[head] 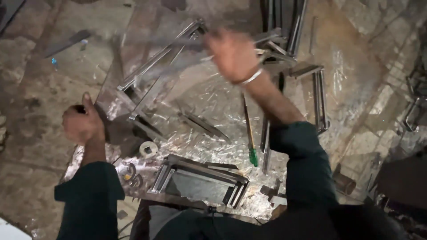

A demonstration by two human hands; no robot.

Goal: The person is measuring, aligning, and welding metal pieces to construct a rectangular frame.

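The left hand (81, 122) is closed in a fist around a dark handle at the left edge of the shiny metal sheet (209, 100) that serves as worktop; what the handle belongs to cannot be told. The right hand (232, 54), a metal bangle (251, 78) on its wrist, is blurred near the far edge, fingers curled over a long steel bar (160, 58) that runs leftward; the grip looks closed, but blur hides the fingers. Just beside it lies a heap of steel strips (284, 40). A green-handled screwdriver (250, 133) lies mid-sheet, a stack of bent steel frames (200, 175) at the near edge, and a white ring (148, 149) near the left forearm.
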